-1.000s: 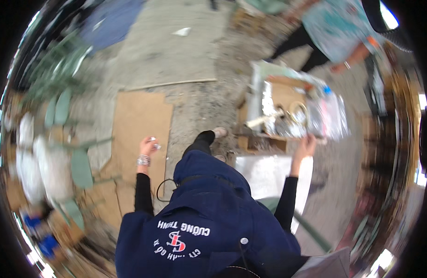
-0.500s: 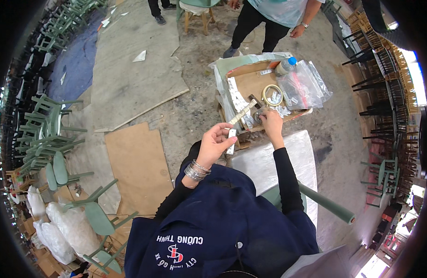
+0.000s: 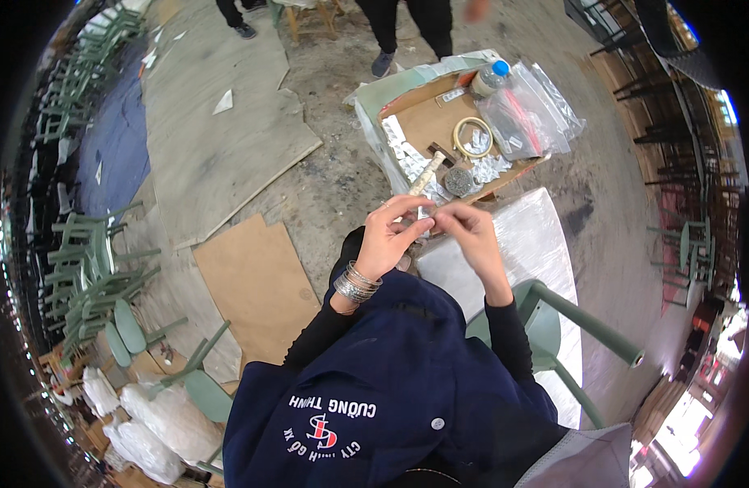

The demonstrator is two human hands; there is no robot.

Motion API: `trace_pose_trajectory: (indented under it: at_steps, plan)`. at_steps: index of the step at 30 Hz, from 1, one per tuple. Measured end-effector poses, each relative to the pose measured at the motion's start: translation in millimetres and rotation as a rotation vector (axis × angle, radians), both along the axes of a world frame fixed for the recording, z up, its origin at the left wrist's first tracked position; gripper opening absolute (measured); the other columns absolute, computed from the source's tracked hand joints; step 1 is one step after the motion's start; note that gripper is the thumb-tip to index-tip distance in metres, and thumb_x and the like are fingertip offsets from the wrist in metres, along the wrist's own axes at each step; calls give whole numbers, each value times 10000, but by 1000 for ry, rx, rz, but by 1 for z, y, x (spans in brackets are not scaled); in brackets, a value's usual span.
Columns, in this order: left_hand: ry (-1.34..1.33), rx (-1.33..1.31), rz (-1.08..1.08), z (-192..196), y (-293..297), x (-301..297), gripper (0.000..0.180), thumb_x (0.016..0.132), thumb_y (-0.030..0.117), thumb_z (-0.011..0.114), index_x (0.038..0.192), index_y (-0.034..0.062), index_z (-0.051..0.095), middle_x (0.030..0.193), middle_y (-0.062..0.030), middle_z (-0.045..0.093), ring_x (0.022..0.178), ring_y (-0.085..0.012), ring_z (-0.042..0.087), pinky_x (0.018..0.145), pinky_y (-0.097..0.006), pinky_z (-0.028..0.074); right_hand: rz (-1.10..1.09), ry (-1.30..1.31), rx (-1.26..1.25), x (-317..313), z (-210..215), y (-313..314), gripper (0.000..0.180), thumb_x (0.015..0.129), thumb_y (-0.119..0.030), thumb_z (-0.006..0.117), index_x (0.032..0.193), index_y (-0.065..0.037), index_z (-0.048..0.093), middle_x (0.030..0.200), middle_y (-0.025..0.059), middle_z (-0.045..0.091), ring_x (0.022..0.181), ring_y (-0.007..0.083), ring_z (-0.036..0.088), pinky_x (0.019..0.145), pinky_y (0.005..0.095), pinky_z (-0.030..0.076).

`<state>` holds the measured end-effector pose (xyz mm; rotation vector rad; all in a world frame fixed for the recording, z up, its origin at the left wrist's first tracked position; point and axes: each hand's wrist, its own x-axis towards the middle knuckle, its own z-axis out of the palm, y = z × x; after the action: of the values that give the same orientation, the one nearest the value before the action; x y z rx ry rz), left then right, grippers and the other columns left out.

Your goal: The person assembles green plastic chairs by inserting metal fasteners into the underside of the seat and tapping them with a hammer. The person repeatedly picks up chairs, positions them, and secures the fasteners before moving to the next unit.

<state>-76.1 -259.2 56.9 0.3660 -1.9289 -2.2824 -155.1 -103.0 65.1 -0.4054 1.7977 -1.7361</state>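
Note:
My left hand (image 3: 391, 233) pinches a small white plastic-looking piece (image 3: 423, 213) between thumb and fingers, just in front of the box. Close beside it, my right hand (image 3: 470, 236) has its thumb and fingertips pressed together by the piece; whatever they hold is too small to make out. Just beyond my hands lies a hammer (image 3: 426, 176) with a pale wrapped handle, in the shallow cardboard box (image 3: 418, 128). Next to the hammer sits a round container of small metal bits (image 3: 457, 181).
The box also holds a tape roll (image 3: 473, 137), white pieces (image 3: 396, 140), a blue-capped bottle (image 3: 490, 79) and clear plastic bags (image 3: 521, 114). A green chair (image 3: 545, 325) is at my right by a plastic-wrapped slab (image 3: 513, 236). Stacked green chairs (image 3: 86, 260) stand left; a person's legs (image 3: 407, 28) are beyond the box.
My right hand has come back from the round container in the box to meet my left hand at the white piece. The view has shifted, and the other person's upper body has left it.

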Motion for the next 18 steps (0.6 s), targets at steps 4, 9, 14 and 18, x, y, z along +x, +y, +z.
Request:
trace_pose_trajectory:
  at_steps: [4, 9, 14, 18]
  plan:
    - [115, -22, -136, 5, -13, -8, 192, 796, -26, 679, 982, 15, 702, 1040, -87, 608, 917, -121, 607, 741, -233, 500, -5, -118, -1, 8, 24, -1, 173, 899, -116, 615, 954, 38, 670, 738, 10, 628, 691, 69, 555, 616, 228, 441]
    - [100, -57, -177, -7, -30, -16, 140, 805, -16, 673, 942, 4, 693, 1047, -86, 612, 864, -118, 612, 709, -234, 512, 50, -188, 6, 6, 28, -6, 184, 896, -127, 601, 973, 20, 681, 759, 63, 668, 673, 127, 604, 632, 250, 459]
    - [13, 34, -46, -20, -45, -31, 89, 854, 9, 633, 924, -40, 659, 1022, -65, 607, 800, -78, 592, 653, -207, 505, -202, 845, 963, -53, -59, 1, 146, 773, -140, 665, 895, -66, 695, 848, 108, 637, 834, 286, 606, 709, 352, 487]
    - [2, 33, -79, -20, -57, -41, 108, 854, 2, 634, 937, -65, 649, 1019, -54, 605, 784, -67, 583, 682, -202, 486, -217, 765, 1026, -59, -107, -8, 133, 756, -151, 674, 859, -67, 678, 853, 95, 612, 880, 283, 588, 741, 384, 488]
